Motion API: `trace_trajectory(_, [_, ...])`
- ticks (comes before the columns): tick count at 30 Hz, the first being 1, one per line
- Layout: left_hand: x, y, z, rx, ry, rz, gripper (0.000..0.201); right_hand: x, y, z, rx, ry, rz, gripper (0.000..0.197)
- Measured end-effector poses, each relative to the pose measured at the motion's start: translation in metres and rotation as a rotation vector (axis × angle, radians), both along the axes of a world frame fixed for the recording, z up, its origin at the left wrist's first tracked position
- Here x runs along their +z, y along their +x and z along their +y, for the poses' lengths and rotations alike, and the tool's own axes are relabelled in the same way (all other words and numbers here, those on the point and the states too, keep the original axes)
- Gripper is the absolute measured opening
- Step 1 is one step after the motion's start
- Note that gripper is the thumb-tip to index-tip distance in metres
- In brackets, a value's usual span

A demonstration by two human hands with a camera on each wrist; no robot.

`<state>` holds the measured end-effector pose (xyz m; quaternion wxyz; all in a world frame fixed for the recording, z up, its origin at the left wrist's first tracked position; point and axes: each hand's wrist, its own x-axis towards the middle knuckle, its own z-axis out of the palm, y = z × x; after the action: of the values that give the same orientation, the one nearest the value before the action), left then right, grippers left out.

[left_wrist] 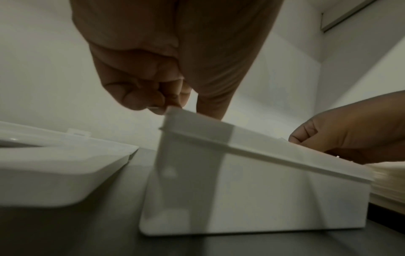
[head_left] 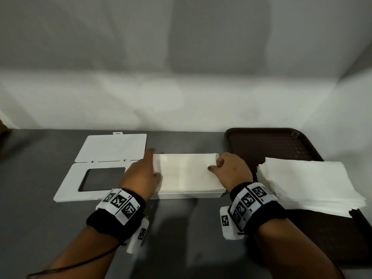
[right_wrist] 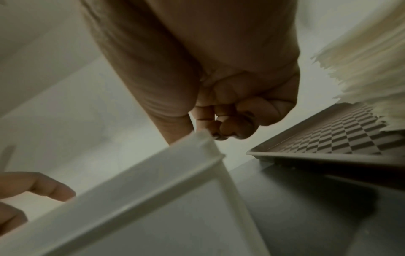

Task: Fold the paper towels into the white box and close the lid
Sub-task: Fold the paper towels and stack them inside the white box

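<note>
Head: folded paper towel (head_left: 185, 172) sits in white box (head_left: 187, 195); our left hand (head_left: 141, 174) presses its left end, index straight; right hand (head_left: 231, 170) pinches its right edge. Left wrist: lid (left_wrist: 54, 173) off, beside box. Right wrist: towel stack (right_wrist: 368, 60) on tray (right_wrist: 328, 138) waiting; we're early.

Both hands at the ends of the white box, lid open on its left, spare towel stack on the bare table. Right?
Wrong in one respect: the stack of loose white paper towels sits on the dark brown plastic tray, as the head view shows. The left hand and right hand are at the ends of the white plastic box, its flat white lid open on the left.
</note>
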<state>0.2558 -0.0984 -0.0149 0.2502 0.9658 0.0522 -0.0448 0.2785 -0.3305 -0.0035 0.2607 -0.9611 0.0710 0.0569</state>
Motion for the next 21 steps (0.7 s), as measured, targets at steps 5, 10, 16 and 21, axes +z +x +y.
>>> trace_trajectory(5, [0.003,-0.002,-0.006,0.046,0.087,-0.102,0.067,0.002,-0.004,0.003,-0.056,-0.033,-0.089,0.031])
trace_trajectory(10, [0.002,0.003,-0.02,-0.13,0.072,-0.207,0.042,0.004,-0.003,0.015,0.226,-0.116,-0.181,0.041])
trace_trajectory(16, [-0.009,0.009,-0.034,-0.215,0.173,0.027,0.053,-0.012,-0.005,0.03,0.384,-0.149,-0.018,0.038])
trace_trajectory(21, [-0.011,0.012,-0.039,-0.215,0.205,0.072,0.052,-0.011,-0.001,0.032,0.397,-0.174,0.01,0.039])
